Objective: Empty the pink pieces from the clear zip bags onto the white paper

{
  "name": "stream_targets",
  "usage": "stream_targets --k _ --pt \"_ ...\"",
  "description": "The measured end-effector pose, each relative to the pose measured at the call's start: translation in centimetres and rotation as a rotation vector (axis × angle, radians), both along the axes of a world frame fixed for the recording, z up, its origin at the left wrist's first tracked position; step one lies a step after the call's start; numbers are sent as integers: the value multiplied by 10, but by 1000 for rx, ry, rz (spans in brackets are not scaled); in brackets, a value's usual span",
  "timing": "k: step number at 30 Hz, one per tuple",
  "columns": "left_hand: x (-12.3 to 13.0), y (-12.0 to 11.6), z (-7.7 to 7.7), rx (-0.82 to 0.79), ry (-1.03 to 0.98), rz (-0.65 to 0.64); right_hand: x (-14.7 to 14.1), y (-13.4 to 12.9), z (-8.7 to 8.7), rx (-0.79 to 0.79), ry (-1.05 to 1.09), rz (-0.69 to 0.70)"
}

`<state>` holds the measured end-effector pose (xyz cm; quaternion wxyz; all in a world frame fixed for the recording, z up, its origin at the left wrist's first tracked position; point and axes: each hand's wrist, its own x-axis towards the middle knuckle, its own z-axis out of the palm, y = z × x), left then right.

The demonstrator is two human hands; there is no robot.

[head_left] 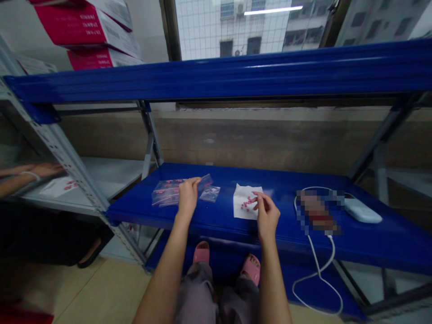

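On the blue shelf, several clear plastic bags (165,192) with red marks lie under and beside my left hand (188,194), whose fingers are closed on the edge of one bag. Another small clear bag (210,194) lies just to its right. A white paper sheet (239,198) bears several small pink pieces (246,204). Over the sheet's right edge is my right hand (267,211), its thumb and fingers bent towards each other near the pink pieces. Whether anything is between those fingertips is too small to tell.
A white cable (319,270) hangs off the shelf beside a blurred-out device (317,211) and a white power bank (362,210). A blue beam (216,81) crosses above. At the left, another person's hand (47,170) is over a grey shelf (108,173).
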<state>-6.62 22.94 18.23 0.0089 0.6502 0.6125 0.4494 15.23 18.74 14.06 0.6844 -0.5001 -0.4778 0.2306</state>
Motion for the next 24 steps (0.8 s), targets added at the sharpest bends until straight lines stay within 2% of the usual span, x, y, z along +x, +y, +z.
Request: stream_targets --k 2,4,6,8,10,12,17,21,24 --pt "37 -7 2 177 -117 -144 -7 -1 4 7 80 64" --pt "71 -13 0 262 -138 -215 -14 0 5 -29 145 144" --pt "96 -18 -6 265 -165 -289 -17 3 3 -60 220 172" --pt "110 -20 -13 247 -191 -383 -17 7 -1 -70 275 168" --pt "115 -20 -19 254 -210 -443 -16 11 -3 -74 297 192" --pt "113 -19 -22 268 -233 -451 -15 12 -3 -77 313 218" --pt "99 -16 -20 186 -314 -471 -19 8 2 -50 265 161" --pt "94 -16 -20 134 -229 -574 -16 7 0 -58 196 140" --pt "94 -17 -22 133 -179 -591 -12 7 -4 -83 151 160"
